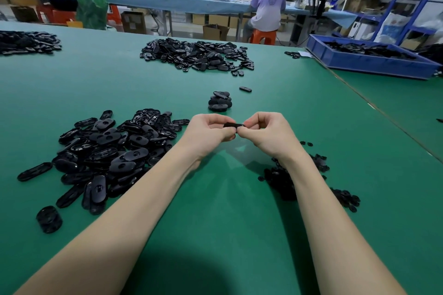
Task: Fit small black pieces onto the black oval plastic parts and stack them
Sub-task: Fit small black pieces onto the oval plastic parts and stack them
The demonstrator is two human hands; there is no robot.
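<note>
Oval part: held above the tabletop, long axis left-right, one end in each grip. Left hand and right hand pinch it. Stack lies just beyond, equally near both.

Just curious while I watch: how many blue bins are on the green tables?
1. A single blue bin sits at the far right on the neighbouring green table, holding black parts. Others may sit out of frame.
</note>
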